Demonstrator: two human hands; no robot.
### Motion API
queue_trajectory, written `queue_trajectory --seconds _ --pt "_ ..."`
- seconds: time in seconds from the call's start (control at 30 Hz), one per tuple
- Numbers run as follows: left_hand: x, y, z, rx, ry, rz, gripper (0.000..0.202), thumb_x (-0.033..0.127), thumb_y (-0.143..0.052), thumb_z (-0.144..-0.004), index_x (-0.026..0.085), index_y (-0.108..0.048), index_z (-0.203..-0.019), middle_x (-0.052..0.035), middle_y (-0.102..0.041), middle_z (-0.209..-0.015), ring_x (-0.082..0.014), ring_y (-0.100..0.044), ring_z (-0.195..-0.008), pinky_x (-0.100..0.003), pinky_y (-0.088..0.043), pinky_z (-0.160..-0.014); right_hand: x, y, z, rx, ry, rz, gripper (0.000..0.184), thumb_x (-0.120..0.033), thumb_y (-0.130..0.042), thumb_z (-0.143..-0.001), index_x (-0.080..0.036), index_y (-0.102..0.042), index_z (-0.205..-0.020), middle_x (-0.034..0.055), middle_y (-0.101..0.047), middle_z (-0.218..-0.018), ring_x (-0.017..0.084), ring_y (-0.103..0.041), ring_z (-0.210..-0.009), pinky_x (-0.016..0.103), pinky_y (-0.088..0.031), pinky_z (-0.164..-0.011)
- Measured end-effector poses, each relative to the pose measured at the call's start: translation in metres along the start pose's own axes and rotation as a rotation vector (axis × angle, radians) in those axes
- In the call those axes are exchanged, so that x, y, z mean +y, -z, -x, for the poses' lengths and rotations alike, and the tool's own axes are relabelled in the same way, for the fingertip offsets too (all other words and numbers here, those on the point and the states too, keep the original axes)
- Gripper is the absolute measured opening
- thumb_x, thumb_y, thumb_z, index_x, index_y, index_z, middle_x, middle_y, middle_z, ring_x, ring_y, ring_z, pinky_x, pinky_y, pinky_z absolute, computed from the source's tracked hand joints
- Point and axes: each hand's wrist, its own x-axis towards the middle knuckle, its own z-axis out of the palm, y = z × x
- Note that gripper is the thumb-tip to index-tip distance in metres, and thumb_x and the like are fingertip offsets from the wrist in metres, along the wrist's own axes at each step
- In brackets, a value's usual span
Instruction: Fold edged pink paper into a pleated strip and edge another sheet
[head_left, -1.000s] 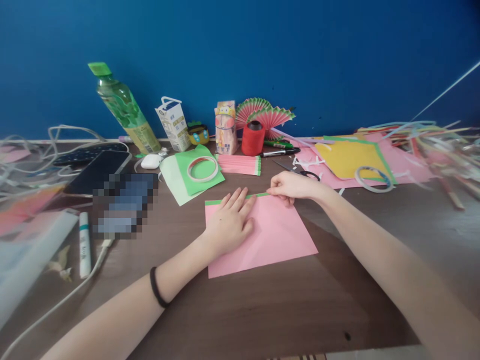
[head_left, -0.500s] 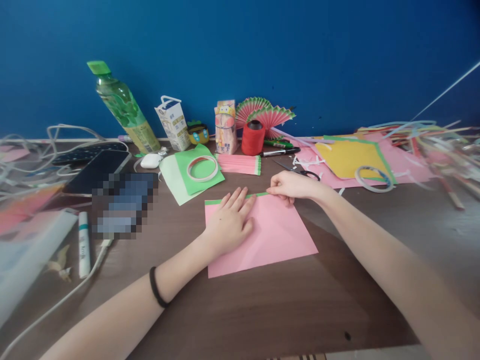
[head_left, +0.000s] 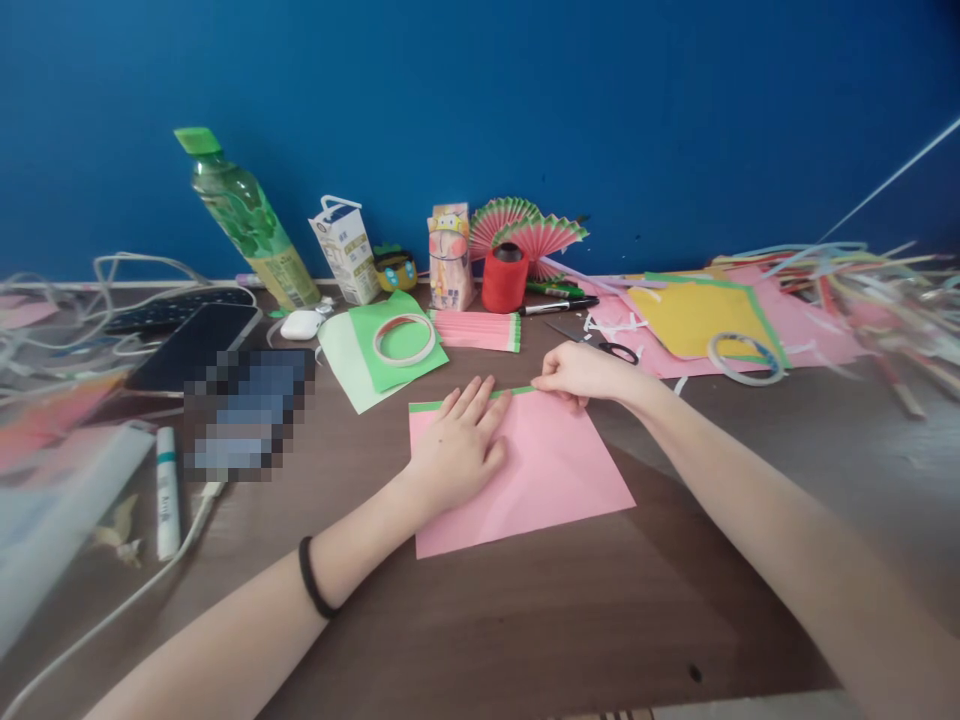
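A pink sheet of paper lies on the brown table, with a green strip along its far edge. My left hand rests flat on the sheet, fingers spread and their tips at the green strip. At the far right corner my right hand is closed, thumb and fingertips pinching the green edge of the sheet. Beyond the hands lie a pleated pink and green paper and a roll of tape on green paper. Scissors lie just behind my right hand.
Along the blue wall stand a green bottle, a milk carton, a small decorated box and a red spool. A phone and a marker lie left. Yellow paper and another tape roll are at right.
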Motion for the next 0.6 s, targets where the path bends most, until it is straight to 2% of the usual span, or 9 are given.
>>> queue_trajectory --seconds 0.3,0.43,0.6 --pt "-0.0002 -0.0016 0.0003 0.018 -0.003 0.002 0.051 0.031 -0.030 -0.087 0.014 -0.032 -0.135 -0.0140 -0.025 -0.145 -0.0247 -0.020 -0.134 -0.044 -0.021 -0.108 0.0052 -0.0022 -0.0037 0.040 0.005 0.030 0.022 -0.030 -0.055 -0.072 -0.016 -0.051 -0.057 0.0018 -0.061 -0.047 0.011 -0.058 -0.040 0.018 -0.046 -0.045" --pt "-0.0010 -0.0022 0.0003 0.015 -0.003 -0.004 0.051 0.032 -0.030 -0.087 0.014 -0.031 -0.136 -0.0135 -0.025 -0.145 -0.0247 -0.019 -0.134 -0.044 -0.021 -0.108 0.0024 -0.0009 -0.0008 0.022 -0.025 0.006 0.026 -0.033 -0.058 -0.072 -0.016 -0.048 -0.055 0.0018 -0.060 -0.046 0.012 -0.058 -0.039 0.019 -0.046 -0.041" --pt "-0.0011 -0.0014 0.0006 0.033 -0.007 -0.004 0.051 0.031 -0.031 -0.087 0.015 -0.032 -0.135 -0.0132 -0.025 -0.145 -0.0246 -0.020 -0.134 -0.044 -0.022 -0.108 -0.0017 0.0037 0.0023 -0.009 -0.054 -0.050 0.024 -0.028 -0.060 -0.072 -0.015 -0.049 -0.056 0.0002 -0.058 -0.048 0.010 -0.056 -0.036 0.018 -0.045 -0.038"
